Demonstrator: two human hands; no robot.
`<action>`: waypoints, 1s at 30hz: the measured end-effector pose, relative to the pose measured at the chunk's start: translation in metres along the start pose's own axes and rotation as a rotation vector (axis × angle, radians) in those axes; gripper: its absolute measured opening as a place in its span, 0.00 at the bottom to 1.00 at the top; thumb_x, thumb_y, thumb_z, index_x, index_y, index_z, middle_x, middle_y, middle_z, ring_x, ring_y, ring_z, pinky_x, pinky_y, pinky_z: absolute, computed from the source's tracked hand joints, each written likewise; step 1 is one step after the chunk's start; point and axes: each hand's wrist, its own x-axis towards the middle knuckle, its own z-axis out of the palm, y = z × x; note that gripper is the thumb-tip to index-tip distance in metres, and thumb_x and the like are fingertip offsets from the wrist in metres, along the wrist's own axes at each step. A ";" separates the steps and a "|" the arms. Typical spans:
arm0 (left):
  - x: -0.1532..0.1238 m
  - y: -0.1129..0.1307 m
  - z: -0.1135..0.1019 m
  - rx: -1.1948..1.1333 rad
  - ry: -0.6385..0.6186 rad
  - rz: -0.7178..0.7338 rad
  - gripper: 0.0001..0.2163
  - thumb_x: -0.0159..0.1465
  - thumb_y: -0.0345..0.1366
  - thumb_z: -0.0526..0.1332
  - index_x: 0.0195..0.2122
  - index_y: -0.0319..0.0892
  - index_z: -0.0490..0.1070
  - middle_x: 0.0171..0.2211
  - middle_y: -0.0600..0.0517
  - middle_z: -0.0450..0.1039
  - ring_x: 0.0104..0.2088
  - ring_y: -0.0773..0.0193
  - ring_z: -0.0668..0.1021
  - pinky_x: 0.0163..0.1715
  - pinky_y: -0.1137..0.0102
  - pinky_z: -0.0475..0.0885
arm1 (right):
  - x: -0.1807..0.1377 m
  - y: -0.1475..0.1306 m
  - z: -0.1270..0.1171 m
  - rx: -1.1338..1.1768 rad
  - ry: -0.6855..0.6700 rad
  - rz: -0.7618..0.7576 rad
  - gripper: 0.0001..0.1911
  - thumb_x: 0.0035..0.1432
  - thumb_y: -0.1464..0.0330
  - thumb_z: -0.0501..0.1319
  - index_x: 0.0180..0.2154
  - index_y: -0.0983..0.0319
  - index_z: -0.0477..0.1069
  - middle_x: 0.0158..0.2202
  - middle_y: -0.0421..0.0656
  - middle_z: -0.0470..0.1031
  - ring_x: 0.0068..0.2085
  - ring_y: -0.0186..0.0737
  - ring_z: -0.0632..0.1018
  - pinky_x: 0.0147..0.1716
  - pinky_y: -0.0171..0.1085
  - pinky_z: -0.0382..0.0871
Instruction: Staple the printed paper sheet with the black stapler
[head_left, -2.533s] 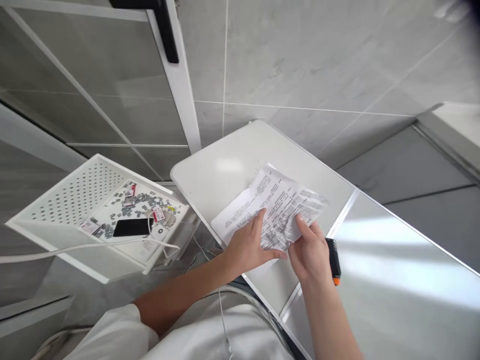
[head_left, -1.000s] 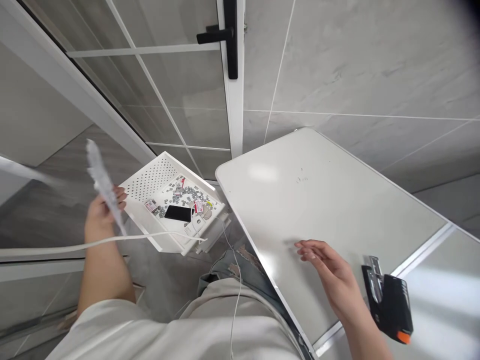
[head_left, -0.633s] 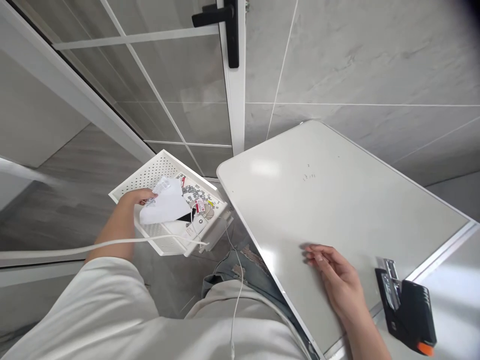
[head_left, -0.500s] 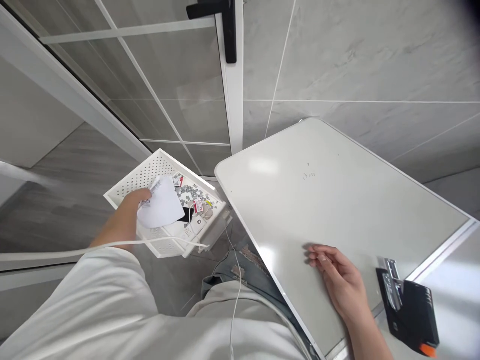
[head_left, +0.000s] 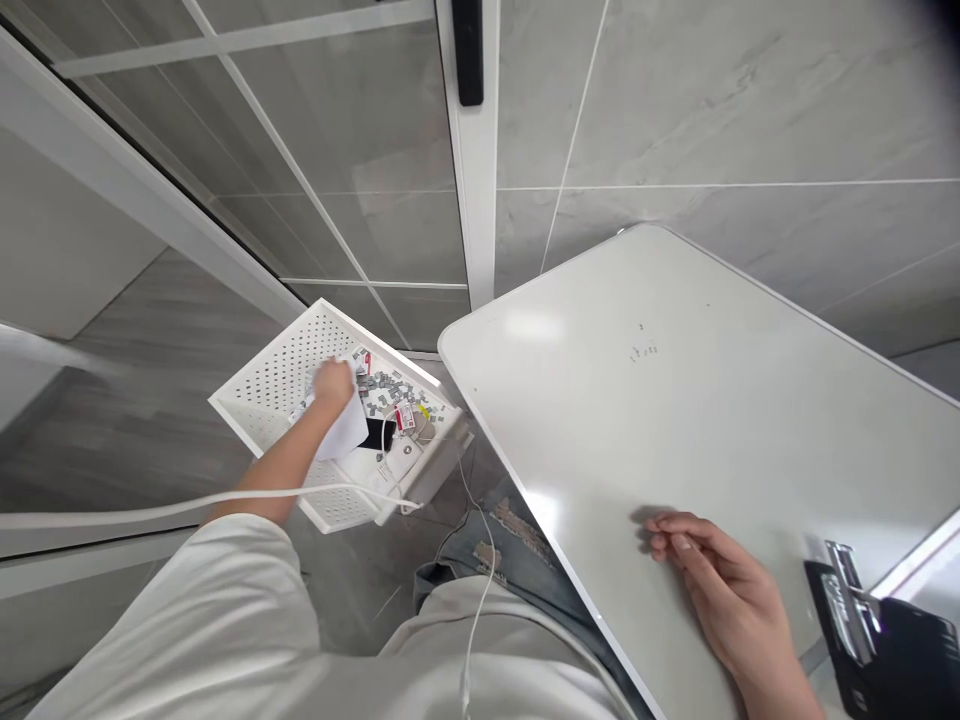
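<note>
My left hand (head_left: 334, 385) reaches down into a white perforated tray (head_left: 274, 370) beside the table. Its fingers are closed on a sheet of white paper (head_left: 343, 432), which lies over part of a black phone (head_left: 373, 433). Small grey staple strips (head_left: 386, 392) and little red-and-white boxes (head_left: 405, 417) are scattered in the tray. My right hand (head_left: 720, 590) rests palm down on the white table (head_left: 675, 400), fingers loosely stretched, holding nothing. A black stapler (head_left: 874, 625) lies just to its right.
A white cable (head_left: 187, 505) runs across the tray's front edge from the left. A glass door with a white frame (head_left: 476, 190) and a black handle (head_left: 467, 50) stands behind the tray. Grey floor tiles surround the table.
The papers left the table: my left hand carried them left and lowered them into the tray. My right hand let go and settled flat on the table beside the stapler.
</note>
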 end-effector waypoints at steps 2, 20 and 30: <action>0.005 0.017 0.019 -0.040 -0.022 0.101 0.10 0.62 0.31 0.65 0.44 0.39 0.79 0.47 0.36 0.79 0.52 0.41 0.79 0.49 0.59 0.71 | 0.000 0.000 0.000 -0.019 0.001 -0.001 0.13 0.61 0.55 0.70 0.42 0.56 0.81 0.42 0.49 0.81 0.37 0.47 0.80 0.36 0.44 0.80; 0.018 0.005 0.068 -0.684 -0.023 0.050 0.07 0.52 0.29 0.70 0.32 0.39 0.76 0.25 0.51 0.75 0.30 0.58 0.79 0.41 0.62 0.76 | 0.001 -0.002 0.000 0.001 -0.003 0.015 0.14 0.62 0.53 0.69 0.41 0.55 0.81 0.40 0.49 0.81 0.36 0.48 0.80 0.36 0.47 0.79; 0.032 -0.006 0.055 -1.111 -0.151 -0.153 0.13 0.54 0.33 0.76 0.34 0.36 0.73 0.31 0.44 0.80 0.32 0.61 0.83 0.41 0.64 0.82 | 0.000 -0.002 -0.002 0.019 -0.019 0.024 0.11 0.64 0.56 0.67 0.42 0.54 0.81 0.41 0.49 0.81 0.37 0.48 0.79 0.38 0.47 0.78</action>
